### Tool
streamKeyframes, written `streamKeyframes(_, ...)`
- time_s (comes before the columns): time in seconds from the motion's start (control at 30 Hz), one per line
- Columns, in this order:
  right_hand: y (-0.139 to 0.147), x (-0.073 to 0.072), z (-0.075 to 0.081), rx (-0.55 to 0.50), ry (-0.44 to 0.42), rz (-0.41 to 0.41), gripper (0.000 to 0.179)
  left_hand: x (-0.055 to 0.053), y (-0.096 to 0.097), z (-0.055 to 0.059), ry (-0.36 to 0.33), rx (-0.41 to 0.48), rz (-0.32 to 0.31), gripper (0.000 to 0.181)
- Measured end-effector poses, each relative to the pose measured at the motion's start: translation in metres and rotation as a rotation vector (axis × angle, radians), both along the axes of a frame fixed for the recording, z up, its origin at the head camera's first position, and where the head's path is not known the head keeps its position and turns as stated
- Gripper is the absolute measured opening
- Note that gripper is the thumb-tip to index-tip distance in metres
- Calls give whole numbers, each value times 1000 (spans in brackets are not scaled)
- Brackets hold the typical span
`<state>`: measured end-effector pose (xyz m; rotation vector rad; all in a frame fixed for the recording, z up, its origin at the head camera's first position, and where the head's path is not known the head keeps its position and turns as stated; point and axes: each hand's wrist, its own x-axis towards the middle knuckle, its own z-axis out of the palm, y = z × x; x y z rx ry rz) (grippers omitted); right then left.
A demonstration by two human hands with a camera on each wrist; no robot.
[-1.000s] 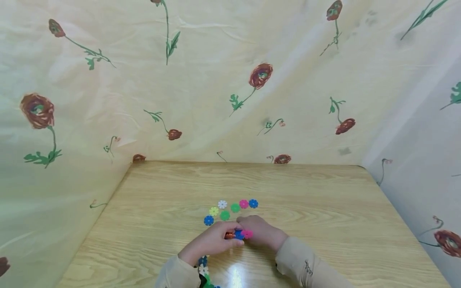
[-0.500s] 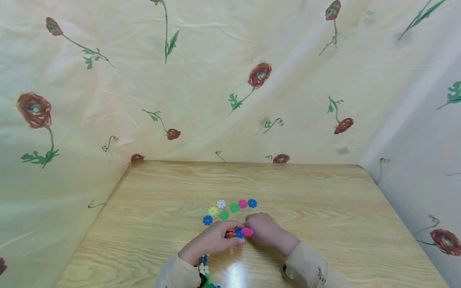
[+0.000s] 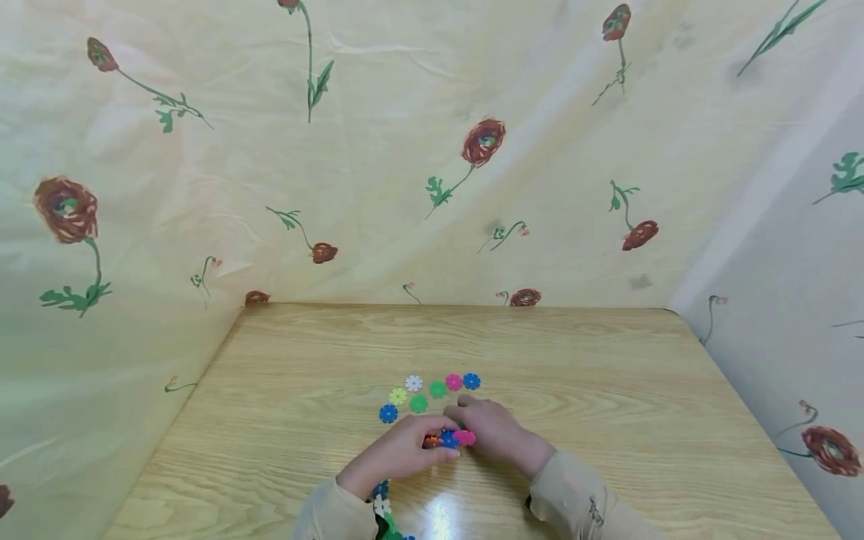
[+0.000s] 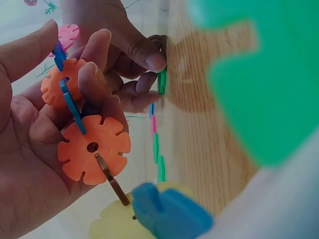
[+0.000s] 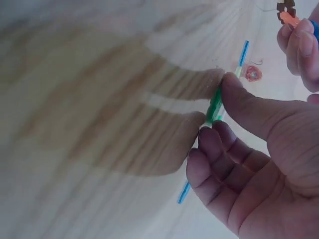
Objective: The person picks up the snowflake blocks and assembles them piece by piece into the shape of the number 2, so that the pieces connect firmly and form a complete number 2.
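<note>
My left hand (image 3: 405, 450) grips a chain of slotted snowflake discs; its pink end disc (image 3: 464, 437) and a blue disc (image 3: 448, 439) show past the fingers. In the left wrist view an orange disc (image 4: 79, 162), a brown one (image 4: 117, 187) and a yellow one (image 4: 107, 226) hang linked below the palm. A big blurred green disc (image 4: 269, 104) is close to that camera. Just right of the chain, my right hand (image 3: 496, 433) pinches a green disc (image 5: 213, 105) at the tabletop, thumb on one edge and fingertips on the other.
Beyond the hands, loose discs lie flat on the wooden table (image 3: 574, 360): blue (image 3: 388, 413), yellow (image 3: 397, 396), white (image 3: 413, 383), two green, pink (image 3: 454, 382) and another blue (image 3: 472, 381). More chain (image 3: 382, 506) trails under the left wrist. Flowered cloth (image 3: 378, 165) surrounds the table.
My right hand shifted a little right and away from the chain, then came back slightly left, where a bit of green shows by its fingers. The left hand keeps its grip, nearly still.
</note>
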<state>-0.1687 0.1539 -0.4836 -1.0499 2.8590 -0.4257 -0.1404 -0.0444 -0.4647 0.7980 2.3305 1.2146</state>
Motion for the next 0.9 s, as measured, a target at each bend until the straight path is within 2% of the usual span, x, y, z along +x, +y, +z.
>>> streamKeyframes(0.07, 2, 1, 0, -30, -7, -15, 6, 0, 1, 0, -1, 1, -2, 26)
streamKeyframes(0.23, 10, 6, 2, -108, -73, -84, 19, -1, 2, -3, 6, 1, -1, 25)
streamKeyframes(0.33, 16, 8, 2, -114, -96, -131, 23, -1, 3, -3, 10, 2, 5, 23)
streamKeyframes(0.53, 26, 15, 5, -174, -104, -178, 6, 0, 4, -1, 5, 1, 33, 24)
streamKeyframes(0.73, 31, 22, 8, -269, -146, -220, 4, 1, 6, 0, -41, 0, 65, 22)
streamKeyframes(0.9, 36, 28, 12, -369, -196, -270, 7, 0, 6, -2, -17, -9, 71, 23)
